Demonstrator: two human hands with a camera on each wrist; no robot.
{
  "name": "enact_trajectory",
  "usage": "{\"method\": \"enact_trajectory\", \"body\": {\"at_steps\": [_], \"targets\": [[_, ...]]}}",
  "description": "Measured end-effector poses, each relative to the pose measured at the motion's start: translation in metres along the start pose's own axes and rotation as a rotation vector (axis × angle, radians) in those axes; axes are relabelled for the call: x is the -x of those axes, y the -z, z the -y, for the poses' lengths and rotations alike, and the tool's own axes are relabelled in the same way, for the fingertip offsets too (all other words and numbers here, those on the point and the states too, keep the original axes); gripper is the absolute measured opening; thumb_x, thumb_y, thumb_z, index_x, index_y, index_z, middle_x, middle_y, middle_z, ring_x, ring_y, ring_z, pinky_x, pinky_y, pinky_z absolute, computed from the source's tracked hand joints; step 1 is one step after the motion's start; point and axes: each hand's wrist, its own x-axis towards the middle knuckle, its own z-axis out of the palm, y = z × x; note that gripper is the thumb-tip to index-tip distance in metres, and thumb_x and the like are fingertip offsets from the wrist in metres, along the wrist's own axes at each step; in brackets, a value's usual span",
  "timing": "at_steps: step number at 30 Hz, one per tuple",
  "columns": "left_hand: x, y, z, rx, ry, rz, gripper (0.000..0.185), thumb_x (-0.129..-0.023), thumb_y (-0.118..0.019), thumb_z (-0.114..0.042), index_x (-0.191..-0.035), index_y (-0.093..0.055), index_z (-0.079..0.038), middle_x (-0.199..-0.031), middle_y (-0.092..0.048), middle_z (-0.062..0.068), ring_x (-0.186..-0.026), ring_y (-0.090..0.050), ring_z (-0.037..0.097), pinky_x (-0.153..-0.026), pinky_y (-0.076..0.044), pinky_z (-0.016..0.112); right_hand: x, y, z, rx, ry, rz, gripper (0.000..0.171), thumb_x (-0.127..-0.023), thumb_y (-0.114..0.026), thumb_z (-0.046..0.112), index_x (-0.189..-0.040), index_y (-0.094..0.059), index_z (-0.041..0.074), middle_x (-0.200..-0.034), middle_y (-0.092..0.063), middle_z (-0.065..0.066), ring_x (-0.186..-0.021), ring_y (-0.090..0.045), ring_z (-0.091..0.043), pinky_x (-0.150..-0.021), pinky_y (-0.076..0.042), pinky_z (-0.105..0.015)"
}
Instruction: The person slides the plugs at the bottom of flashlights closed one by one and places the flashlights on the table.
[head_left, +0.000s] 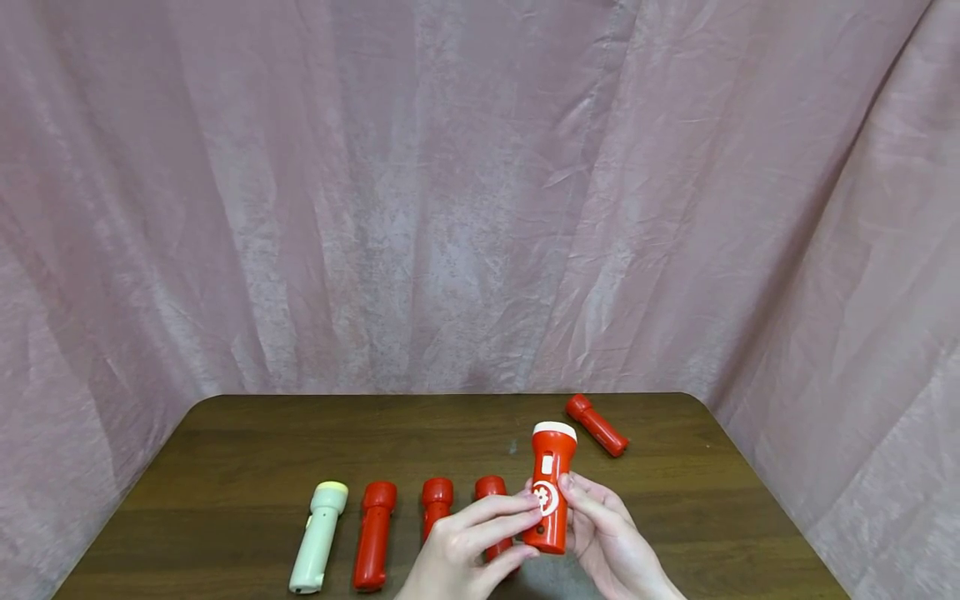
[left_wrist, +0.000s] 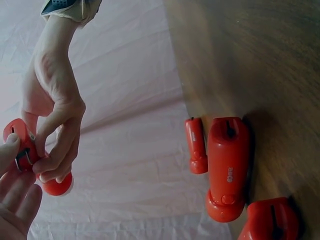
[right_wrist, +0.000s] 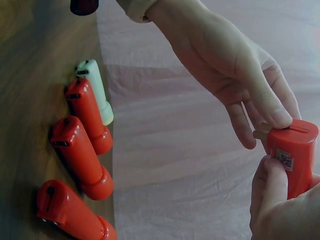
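Note:
A red flashlight (head_left: 553, 454) with a white lens rim, white switch and white flower emblem stands upright, raised above the table between both hands. My right hand (head_left: 611, 529) grips its body, thumb along the side. My left hand (head_left: 472, 542) pinches the lower part, with fingers across the front and thumb at the bottom end. In the right wrist view the left thumb touches the base of the flashlight (right_wrist: 297, 175), where a small prong sticks out beside a slot. Thin metal prongs also show near the base of the flashlight (left_wrist: 29, 150) in the left wrist view.
On the brown wooden table (head_left: 225, 467) lie a mint-green flashlight (head_left: 317, 542) and red flashlights (head_left: 375, 537), (head_left: 437, 504), (head_left: 491, 492) in a row, the latter ones partly behind my left hand. Another red flashlight (head_left: 598, 427) lies slanted at the far right. Pink curtains (head_left: 450, 208) hang behind.

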Motion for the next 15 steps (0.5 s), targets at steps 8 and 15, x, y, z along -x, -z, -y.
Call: {"method": "enact_trajectory", "body": {"at_steps": [8, 15], "targets": [[-0.0013, 0.0051, -0.0021, 0.023, 0.026, 0.055, 0.033, -0.093, -0.081, -0.015, -0.123, -0.076, -0.002, -0.120, -0.078, 0.009, -0.107, -0.077, 0.019, -0.099, -0.057, 0.015, 0.0019, -0.0022, 0.0019, 0.020, -0.024, -0.033, 0.042, -0.115, -0.026, 0.012, -0.130, -0.065, 0.015, -0.123, -0.078, 0.004, -0.110, -0.075, -0.005, -0.096, -0.062, -0.024], [-0.0012, 0.0050, -0.0028, 0.013, 0.024, 0.059, 0.030, -0.096, -0.078, -0.015, -0.123, -0.076, -0.002, -0.120, -0.078, 0.009, -0.107, -0.078, 0.020, -0.098, -0.058, 0.015, 0.0020, -0.0015, -0.0026, 0.018, 0.011, -0.028, 0.042, -0.115, -0.026, 0.012, -0.131, -0.065, 0.014, -0.122, -0.077, 0.005, -0.108, -0.074, -0.003, -0.095, -0.062, -0.023]]}}
